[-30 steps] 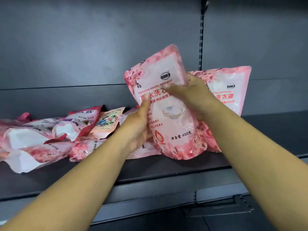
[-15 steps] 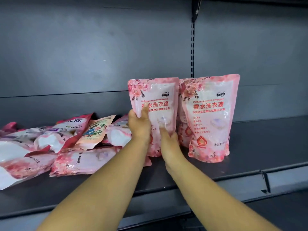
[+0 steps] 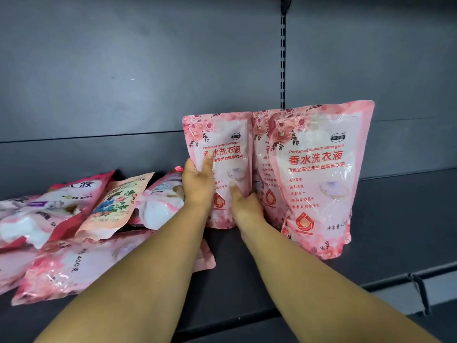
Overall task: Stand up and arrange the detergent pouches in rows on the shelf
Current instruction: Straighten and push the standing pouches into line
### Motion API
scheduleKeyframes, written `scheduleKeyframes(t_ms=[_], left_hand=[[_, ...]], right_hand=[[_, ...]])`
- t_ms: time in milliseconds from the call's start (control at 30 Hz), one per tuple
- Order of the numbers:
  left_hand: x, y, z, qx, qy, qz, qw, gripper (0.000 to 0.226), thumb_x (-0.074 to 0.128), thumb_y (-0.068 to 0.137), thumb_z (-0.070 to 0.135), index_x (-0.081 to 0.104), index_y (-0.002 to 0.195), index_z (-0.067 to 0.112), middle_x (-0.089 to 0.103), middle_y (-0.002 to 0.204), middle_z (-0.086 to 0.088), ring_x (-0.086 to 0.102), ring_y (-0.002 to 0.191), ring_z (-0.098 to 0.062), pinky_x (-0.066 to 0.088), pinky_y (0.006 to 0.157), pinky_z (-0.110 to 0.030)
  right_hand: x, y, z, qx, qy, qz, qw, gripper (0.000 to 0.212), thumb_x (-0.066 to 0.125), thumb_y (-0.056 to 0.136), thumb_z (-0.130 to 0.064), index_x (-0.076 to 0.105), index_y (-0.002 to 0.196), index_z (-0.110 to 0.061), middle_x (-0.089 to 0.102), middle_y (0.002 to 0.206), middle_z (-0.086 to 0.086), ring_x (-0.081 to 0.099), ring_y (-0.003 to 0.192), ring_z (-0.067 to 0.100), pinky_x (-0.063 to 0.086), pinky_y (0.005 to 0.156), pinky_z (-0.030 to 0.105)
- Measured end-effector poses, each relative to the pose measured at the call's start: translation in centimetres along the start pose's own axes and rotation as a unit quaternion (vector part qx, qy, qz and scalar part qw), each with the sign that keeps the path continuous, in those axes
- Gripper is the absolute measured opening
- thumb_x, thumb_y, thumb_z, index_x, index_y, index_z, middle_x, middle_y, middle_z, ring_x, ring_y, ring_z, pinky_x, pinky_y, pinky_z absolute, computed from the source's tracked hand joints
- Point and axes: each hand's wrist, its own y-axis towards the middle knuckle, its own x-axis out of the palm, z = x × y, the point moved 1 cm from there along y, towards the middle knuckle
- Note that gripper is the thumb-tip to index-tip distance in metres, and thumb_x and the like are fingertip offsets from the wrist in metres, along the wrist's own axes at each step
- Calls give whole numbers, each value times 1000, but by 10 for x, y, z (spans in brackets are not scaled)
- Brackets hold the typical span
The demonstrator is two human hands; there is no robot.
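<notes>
Rear standing pouch (image 3: 259, 154): only a narrow strip shows between the held pouch (image 3: 225, 149) and the front standing pouch (image 3: 319, 179), its label mostly covered. Left hand (image 3: 197, 184) hides the held pouch's lower left edge, right hand (image 3: 244, 206) hides its lower right corner; fingers of both, apart from the thumbs, are behind the pouch, can't see them. Pile of flat pouches (image 3: 74, 219) runs off the left edge, count unclear, bottom ones buried under others. Peach floral pouch (image 3: 116, 201): print too blurred to read. Both forearms cut by the bottom edge. Shelf (image 3: 395, 231) front rail cut at right
</notes>
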Motion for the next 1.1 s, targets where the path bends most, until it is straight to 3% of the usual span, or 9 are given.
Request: scheduleKeyframes(t_ms=[200, 300, 433, 567, 633, 700, 800, 1033, 1100], left_hand=[[-8, 17, -6, -3, 33, -58, 998, 29, 59, 85, 46, 61, 101, 21, 70, 100, 1, 65, 99, -20, 49, 94, -45], [-10, 14, -5, -14, 19, -72, 997, 27, 58, 88, 39, 59, 104, 16, 69, 102, -2, 66, 97, -21, 52, 91, -43], [-13, 4, -3, -12, 60, -69, 996, 59, 58, 76, 60, 54, 112, 13, 66, 111, -2, 62, 105, -20, 46, 98, -46], [-22, -4, 17, 16, 178, -65, 982, 41, 49, 89, 51, 50, 109, 15, 59, 105, 1, 56, 104, -19, 41, 94, -30], [-38, -5, 40, 102, 299, -66, 946, 49, 41, 93, 50, 54, 111, 6, 60, 108, -9, 53, 107, -25, 37, 85, -28], [-61, 0, 50, 149, 475, -76, 864, 61, 34, 93, 55, 53, 121, 5, 54, 128, -17, 44, 123, -30, 30, 99, -32], [-92, -9, 38, 41, 636, -192, 746, 55, 30, 95, 50, 46, 131, 12, 44, 141, -15, 38, 129, -32, 31, 107, -39], [-105, -66, 54, -5, 681, -194, 706, 52, 29, 93, 57, 54, 122, 22, 57, 123, -13, 48, 115, -32, 39, 93, -34], [-111, -84, 60, -15, 671, -176, 720, 51, 26, 93, 57, 57, 118, 24, 59, 119, -13, 49, 113, -32, 41, 93, -34]], right_hand=[[1, 10, 9, -25, 50, -10, 998, 85, 63, 80, -47, 24, 145, -7, 33, 149, 11, 32, 137, 27, 28, 114, 39], [-2, 9, 14, -16, 35, -13, 999, 78, 69, 75, -44, 37, 137, -10, 48, 138, 9, 46, 126, 28, 39, 106, 42], [-5, 10, 14, -17, 15, -1, 1000, 62, 73, 74, -36, 47, 123, -8, 57, 124, 12, 56, 112, 31, 47, 96, 44], [-6, 4, 10, -28, -7, 9, 1000, 63, 72, 75, -37, 47, 123, -5, 57, 124, 14, 56, 112, 33, 47, 96, 44], [-10, 1, 10, -36, -42, 18, 998, 66, 69, 78, -40, 45, 126, -3, 54, 128, 14, 53, 116, 33, 45, 98, 41], [-13, -3, 7, -45, -62, 24, 997, 73, 67, 78, -46, 40, 131, -4, 50, 133, 14, 49, 121, 33, 43, 100, 39], [-13, -11, -1, -55, -74, 29, 995, 88, 64, 76, -54, 27, 140, -6, 37, 144, 14, 37, 131, 33, 34, 107, 41], [-13, -17, 1, -29, -77, 21, 996, 98, 65, 72, -60, 26, 141, -3, 32, 148, 15, 32, 136, 32, 29, 111, 42], [-12, -17, 1, -22, -72, 23, 997, 100, 66, 72, -59, 22, 143, -4, 29, 149, 14, 29, 137, 32, 27, 112, 42]])
